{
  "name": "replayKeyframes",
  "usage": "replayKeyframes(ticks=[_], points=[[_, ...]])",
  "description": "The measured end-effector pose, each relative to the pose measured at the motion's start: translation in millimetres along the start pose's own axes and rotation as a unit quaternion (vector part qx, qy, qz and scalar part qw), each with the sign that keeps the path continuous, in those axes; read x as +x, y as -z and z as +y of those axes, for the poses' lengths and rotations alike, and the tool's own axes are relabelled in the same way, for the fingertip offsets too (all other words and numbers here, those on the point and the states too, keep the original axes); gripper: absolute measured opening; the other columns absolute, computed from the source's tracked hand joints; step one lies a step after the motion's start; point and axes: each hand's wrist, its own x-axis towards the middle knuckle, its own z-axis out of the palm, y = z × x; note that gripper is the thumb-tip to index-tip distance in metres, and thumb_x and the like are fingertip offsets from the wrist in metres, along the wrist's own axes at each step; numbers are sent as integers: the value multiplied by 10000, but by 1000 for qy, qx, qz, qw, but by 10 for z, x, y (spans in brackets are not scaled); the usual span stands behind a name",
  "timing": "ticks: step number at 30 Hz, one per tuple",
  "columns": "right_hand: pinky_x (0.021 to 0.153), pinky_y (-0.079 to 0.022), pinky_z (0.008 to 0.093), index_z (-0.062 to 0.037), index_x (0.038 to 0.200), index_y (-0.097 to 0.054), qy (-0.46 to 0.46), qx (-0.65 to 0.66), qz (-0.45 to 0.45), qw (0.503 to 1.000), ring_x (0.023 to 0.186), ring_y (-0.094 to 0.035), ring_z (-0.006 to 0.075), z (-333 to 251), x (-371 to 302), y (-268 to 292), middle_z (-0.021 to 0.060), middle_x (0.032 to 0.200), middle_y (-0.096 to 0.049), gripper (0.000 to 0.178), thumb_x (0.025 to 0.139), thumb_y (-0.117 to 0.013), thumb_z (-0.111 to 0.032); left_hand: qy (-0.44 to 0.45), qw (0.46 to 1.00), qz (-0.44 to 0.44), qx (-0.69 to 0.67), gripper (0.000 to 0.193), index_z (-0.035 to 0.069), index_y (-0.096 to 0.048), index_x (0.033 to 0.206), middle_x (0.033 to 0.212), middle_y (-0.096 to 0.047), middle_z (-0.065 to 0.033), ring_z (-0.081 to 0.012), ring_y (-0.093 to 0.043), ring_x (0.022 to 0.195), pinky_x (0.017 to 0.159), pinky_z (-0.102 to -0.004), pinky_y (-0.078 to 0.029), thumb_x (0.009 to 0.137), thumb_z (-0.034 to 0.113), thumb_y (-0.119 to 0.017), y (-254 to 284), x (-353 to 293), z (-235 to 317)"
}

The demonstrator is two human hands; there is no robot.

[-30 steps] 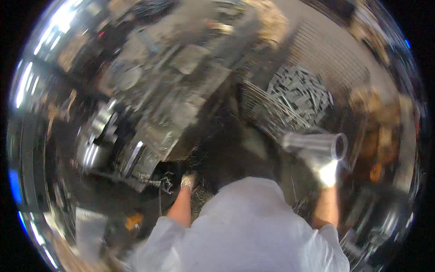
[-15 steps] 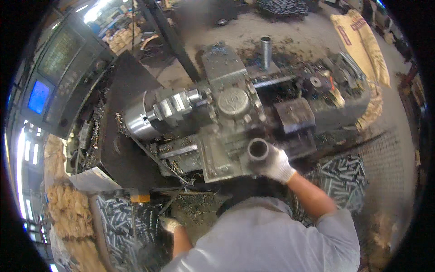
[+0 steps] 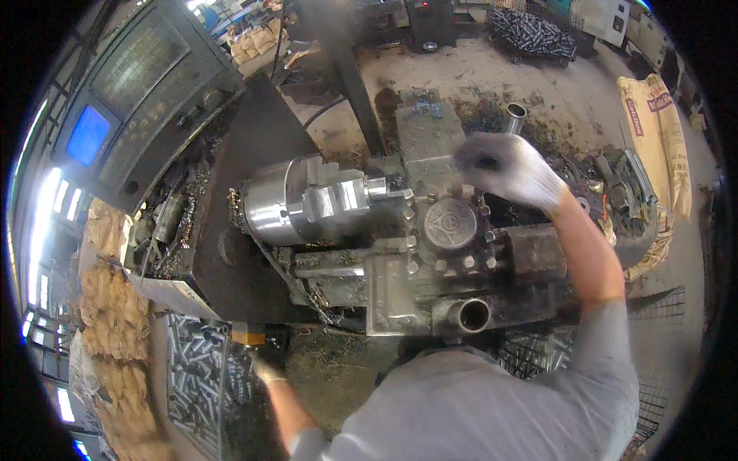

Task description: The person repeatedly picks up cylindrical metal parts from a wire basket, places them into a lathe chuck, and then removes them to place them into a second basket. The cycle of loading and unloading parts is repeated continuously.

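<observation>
My right hand [image 3: 516, 170], in a white glove with darkened fingers, is over the far side of a lathe's tool carriage [image 3: 400, 307]. Its fingers are smeared by motion, so I cannot see a hold. An upright metal tube [image 3: 515, 119] stands just beyond it. Below, a round cover [image 3: 450, 224] ringed with bolts sits on the carriage. A hollow round handle end [image 3: 470, 315] sticks out at the near side. At lower left, my gloved left hand [image 3: 267, 371] is beside an orange-yellow box [image 3: 247, 336]; its fingers are too unclear to read. The shiny chuck [image 3: 277, 203] is left of the carriage.
A control cabinet [image 3: 146, 84] with a blue screen stands at far left. Metal tube pieces [image 3: 196, 376] fill a bin at lower left, and more lie in a basket [image 3: 530, 34] at the back. Paper sacks [image 3: 653, 146] lie at right. Brown sacks [image 3: 111, 307] are stacked at left.
My right hand has left the hollow handle end and moved up and away across the carriage. My left hand has shifted slightly to the left. The whole view has tilted.
</observation>
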Motion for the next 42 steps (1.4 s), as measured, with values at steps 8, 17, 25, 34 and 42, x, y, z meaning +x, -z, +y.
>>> replayKeyframes(ticks=[8, 17, 25, 34, 42], points=[[771, -569, 452, -65, 1073, -787, 18, -285, -442, 850, 803, -694, 310, 517, 1693, -1526, 186, 973, -769, 516, 723, -788, -445, -542, 404, -26, 736, 1013, -1, -409, 1524, 1530, -509, -187, -395, -427, 1467, 1278, -582, -191, 685, 285, -900, -3496, 294, -330], [579, -515, 378, -1, 895, -791, -240, -113, 44, 963, 579, -620, 182, 1891, 1799, -188, 93, 715, -715, 448, 866, -744, -445, -375, 294, -177, 861, 863, 67, -465, 1500, 1515, -522, -203, -412, -463, 1432, 1213, -524, -356, 694, 121, -767, -4714, 708, 403], [799, -553, 478, -57, 1138, -774, -83, -176, -523, 830, 903, -668, 219, 945, 1673, -1519, 68, 1032, -766, 431, 878, -743, -400, -427, 367, -136, 815, 877, 64, -469, 1533, 1421, -602, -234, -418, -556, 1316, 1143, -502, -436, 747, 248, -811, -4735, 888, 257], [824, -593, 446, 11, 1042, -786, -64, -213, -301, 927, 893, -749, 336, 338, 1775, -1018, 202, 1003, -779, 668, 723, -800, -576, -523, 388, -104, 752, 675, 59, -545, 1468, 1415, -609, -224, -410, -562, 1310, 1141, -506, -425, 840, 226, -724, -4485, 999, 201], [827, -591, 486, -14, 1078, -763, -231, -2, -618, 751, 927, -733, 320, 850, 1848, -1741, 170, 1153, -747, 555, 757, -894, -447, -537, 402, -97, 735, 657, 47, -562, 1437, 1364, -639, -216, -404, -579, 1276, 1135, -512, -426, 828, 228, -727, -4513, 874, 216]])
